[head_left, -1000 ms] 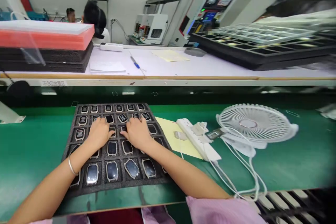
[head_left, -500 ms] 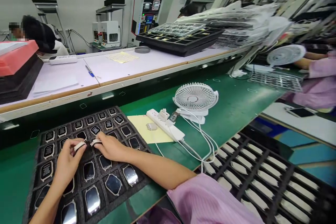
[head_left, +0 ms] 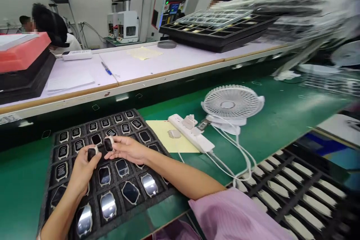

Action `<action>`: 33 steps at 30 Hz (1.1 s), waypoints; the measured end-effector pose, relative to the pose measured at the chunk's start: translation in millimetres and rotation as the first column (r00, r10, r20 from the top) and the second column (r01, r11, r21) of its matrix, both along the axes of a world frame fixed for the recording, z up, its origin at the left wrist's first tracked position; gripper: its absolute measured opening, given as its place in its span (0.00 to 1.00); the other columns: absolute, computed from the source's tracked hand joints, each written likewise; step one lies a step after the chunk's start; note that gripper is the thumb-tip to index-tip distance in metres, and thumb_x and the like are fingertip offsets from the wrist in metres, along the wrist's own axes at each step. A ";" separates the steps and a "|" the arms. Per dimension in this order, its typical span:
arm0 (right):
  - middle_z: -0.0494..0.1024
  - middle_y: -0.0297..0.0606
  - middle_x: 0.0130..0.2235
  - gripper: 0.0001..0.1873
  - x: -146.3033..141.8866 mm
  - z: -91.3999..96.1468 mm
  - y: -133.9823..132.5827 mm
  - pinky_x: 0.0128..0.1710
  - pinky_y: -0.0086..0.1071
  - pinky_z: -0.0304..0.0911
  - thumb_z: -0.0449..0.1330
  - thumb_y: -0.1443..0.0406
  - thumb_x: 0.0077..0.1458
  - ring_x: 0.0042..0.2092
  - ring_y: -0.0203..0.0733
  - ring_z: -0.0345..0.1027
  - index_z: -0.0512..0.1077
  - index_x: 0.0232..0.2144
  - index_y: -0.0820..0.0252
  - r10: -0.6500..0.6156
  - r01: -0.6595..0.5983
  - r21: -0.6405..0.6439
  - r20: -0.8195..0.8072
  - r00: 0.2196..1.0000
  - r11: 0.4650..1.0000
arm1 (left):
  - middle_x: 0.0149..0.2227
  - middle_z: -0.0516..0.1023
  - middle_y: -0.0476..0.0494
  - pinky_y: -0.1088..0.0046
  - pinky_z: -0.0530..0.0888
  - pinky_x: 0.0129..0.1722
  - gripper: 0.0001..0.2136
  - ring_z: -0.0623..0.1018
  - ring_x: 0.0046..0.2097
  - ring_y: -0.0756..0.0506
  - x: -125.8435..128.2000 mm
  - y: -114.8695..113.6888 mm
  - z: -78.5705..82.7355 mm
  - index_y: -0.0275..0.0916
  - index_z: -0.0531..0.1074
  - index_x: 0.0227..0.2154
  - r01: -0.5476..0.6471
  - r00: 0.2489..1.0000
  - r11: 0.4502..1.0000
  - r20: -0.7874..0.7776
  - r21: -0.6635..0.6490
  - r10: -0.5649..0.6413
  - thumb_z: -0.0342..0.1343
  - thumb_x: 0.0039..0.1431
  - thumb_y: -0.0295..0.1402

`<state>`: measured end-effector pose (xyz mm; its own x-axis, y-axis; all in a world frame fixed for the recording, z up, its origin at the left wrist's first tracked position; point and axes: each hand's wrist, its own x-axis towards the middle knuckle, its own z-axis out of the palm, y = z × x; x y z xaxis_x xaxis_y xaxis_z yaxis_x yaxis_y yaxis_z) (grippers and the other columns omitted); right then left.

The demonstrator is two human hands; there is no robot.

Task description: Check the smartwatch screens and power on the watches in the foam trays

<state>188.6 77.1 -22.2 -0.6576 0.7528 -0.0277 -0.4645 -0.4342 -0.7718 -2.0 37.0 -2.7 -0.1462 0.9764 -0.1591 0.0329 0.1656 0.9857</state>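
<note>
My left hand (head_left: 84, 168) pinches a smartwatch body (head_left: 92, 153) with a dark screen and a pale case. Just to its right, my right hand (head_left: 129, 149) has another dark-screened smartwatch body (head_left: 108, 144) between thumb and fingers, tilted upright. Both are held close together over a dark grey felt tray (head_left: 48, 185) divided into cells. Strapless watch bodies lie in its cells; several at the back and left, such as one watch (head_left: 61, 171), show lit white text. Nearer ones, like a watch (head_left: 108, 205), have blank, reflective screens. My forearms cover some cells.
Right of the tray are yellow paper (head_left: 160, 140), a white power strip (head_left: 202, 141), cables and a white fan (head_left: 232, 103). A second tray (head_left: 294, 191) of pale pieces sits lower right. Behind runs a raised shelf (head_left: 180, 62) with black trays (head_left: 219, 43). People are in the background.
Both watches have been turned so their dark screens face me more. The right hand's fingers have straightened somewhat. The whole view has swung left, shifting the scene rightward.
</note>
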 end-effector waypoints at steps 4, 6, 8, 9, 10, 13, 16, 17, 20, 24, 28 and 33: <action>0.81 0.39 0.39 0.28 1.4 3.8 -5.7 0.49 0.33 0.67 0.77 0.56 0.47 0.43 0.40 0.79 0.72 0.45 0.61 0.022 -0.022 -0.006 0.033 0.999 1.000 | 0.40 0.75 0.43 0.67 0.72 0.42 0.22 0.75 0.40 0.45 -1.3 -3.1 -2.6 0.39 0.69 0.45 0.029 0.979 0.979 -0.205 0.200 0.013 0.62 0.49 0.44; 0.81 0.40 0.39 0.29 1.9 4.5 -7.1 0.50 0.35 0.68 0.77 0.57 0.48 0.43 0.41 0.79 0.70 0.47 0.61 0.017 -0.017 -0.009 0.036 0.999 1.000 | 0.39 0.75 0.44 0.69 0.71 0.37 0.19 0.74 0.35 0.46 -2.6 -6.1 -1.5 0.39 0.68 0.46 0.063 0.941 0.970 -0.338 0.235 0.021 0.58 0.53 0.42; 0.81 0.39 0.39 0.30 2.4 5.3 -8.3 0.49 0.35 0.69 0.76 0.58 0.48 0.42 0.41 0.79 0.69 0.49 0.61 0.019 -0.019 -0.005 0.039 0.999 1.000 | 0.37 0.74 0.46 0.70 0.68 0.31 0.17 0.70 0.29 0.48 -3.5 -9.6 0.2 0.40 0.68 0.47 0.095 0.896 0.967 -0.444 0.236 0.020 0.56 0.55 0.40; 0.81 0.39 0.39 0.31 2.6 5.8 -8.8 0.48 0.34 0.69 0.76 0.58 0.48 0.42 0.40 0.79 0.69 0.49 0.61 0.022 -0.022 0.001 0.043 0.999 1.000 | 0.36 0.73 0.47 0.71 0.67 0.29 0.17 0.68 0.27 0.49 -3.7 -11.3 0.8 0.40 0.68 0.47 0.107 0.879 0.967 -0.477 0.231 0.017 0.56 0.55 0.39; 0.81 0.38 0.38 0.31 2.7 6.1 -9.2 0.46 0.33 0.69 0.76 0.58 0.49 0.41 0.40 0.79 0.68 0.50 0.61 0.024 -0.024 0.009 0.047 0.999 1.000 | 0.36 0.73 0.48 0.71 0.67 0.29 0.17 0.67 0.26 0.50 -3.9 -12.5 0.8 0.40 0.67 0.47 0.115 0.871 0.968 -0.492 0.224 0.010 0.55 0.56 0.38; 0.80 0.36 0.38 0.30 3.0 6.3 -10.0 0.43 0.32 0.70 0.75 0.59 0.50 0.38 0.39 0.78 0.70 0.50 0.61 0.023 -0.024 0.022 0.058 0.998 0.999 | 0.37 0.74 0.47 0.71 0.68 0.31 0.18 0.71 0.29 0.49 -4.1 -13.8 -2.6 0.41 0.66 0.50 0.128 0.886 0.971 -0.464 0.203 -0.020 0.56 0.57 0.37; 0.80 0.36 0.37 0.30 2.9 5.0 -10.1 0.44 0.34 0.70 0.75 0.59 0.50 0.38 0.39 0.78 0.70 0.52 0.62 0.029 -0.031 0.019 0.069 0.997 0.999 | 0.40 0.75 0.45 0.70 0.70 0.35 0.19 0.76 0.37 0.46 -4.3 -12.2 -8.5 0.41 0.65 0.50 0.119 0.909 0.972 -0.416 0.201 -0.025 0.56 0.57 0.36; 0.80 0.37 0.37 0.31 2.8 4.5 -10.1 0.45 0.35 0.69 0.75 0.58 0.51 0.39 0.40 0.78 0.70 0.53 0.62 0.034 -0.036 0.017 0.072 0.997 0.999 | 0.41 0.75 0.45 0.69 0.71 0.36 0.18 0.76 0.39 0.45 -4.4 -11.5 -10.1 0.41 0.65 0.50 0.110 0.914 0.972 -0.404 0.207 -0.017 0.56 0.56 0.36; 0.81 0.38 0.37 0.33 2.4 3.9 -10.3 0.46 0.35 0.69 0.75 0.57 0.50 0.39 0.40 0.78 0.69 0.54 0.62 0.039 -0.039 0.000 0.075 0.996 0.999 | 0.42 0.74 0.44 0.70 0.71 0.36 0.18 0.76 0.39 0.45 -4.1 -10.4 -11.9 0.40 0.65 0.49 0.081 0.927 0.971 -0.374 0.225 0.009 0.56 0.56 0.36; 0.81 0.37 0.37 0.33 2.3 5.1 -10.9 0.45 0.35 0.69 0.76 0.57 0.49 0.39 0.40 0.78 0.70 0.53 0.62 0.037 -0.037 0.000 0.068 0.997 0.999 | 0.41 0.74 0.45 0.72 0.68 0.32 0.18 0.74 0.36 0.46 -3.2 -11.2 -9.3 0.40 0.66 0.49 0.065 0.929 0.968 -0.369 0.242 0.030 0.57 0.55 0.35; 0.81 0.38 0.37 0.32 3.3 5.9 -10.9 0.47 0.37 0.69 0.75 0.56 0.50 0.40 0.41 0.78 0.71 0.54 0.62 0.042 -0.043 0.013 0.087 0.995 0.999 | 0.38 0.73 0.46 0.72 0.69 0.32 0.17 0.72 0.33 0.48 -3.2 -12.6 -6.5 0.40 0.66 0.49 0.068 0.920 0.967 -0.391 0.246 0.035 0.56 0.56 0.34; 0.81 0.38 0.37 0.31 4.7 5.7 -10.8 0.45 0.35 0.69 0.74 0.56 0.52 0.40 0.41 0.78 0.70 0.53 0.62 0.063 -0.069 0.057 0.096 0.993 0.996 | 0.36 0.72 0.48 0.71 0.68 0.32 0.16 0.71 0.31 0.48 -3.8 -13.4 -4.7 0.40 0.66 0.48 0.083 0.907 0.964 -0.420 0.253 0.033 0.55 0.56 0.34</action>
<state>193.3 66.3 -16.5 -0.7023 0.7103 -0.0479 -0.3605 -0.4129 -0.8364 -5.8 23.6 -7.4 -0.1177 0.9784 0.1698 0.4506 -0.0997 0.8871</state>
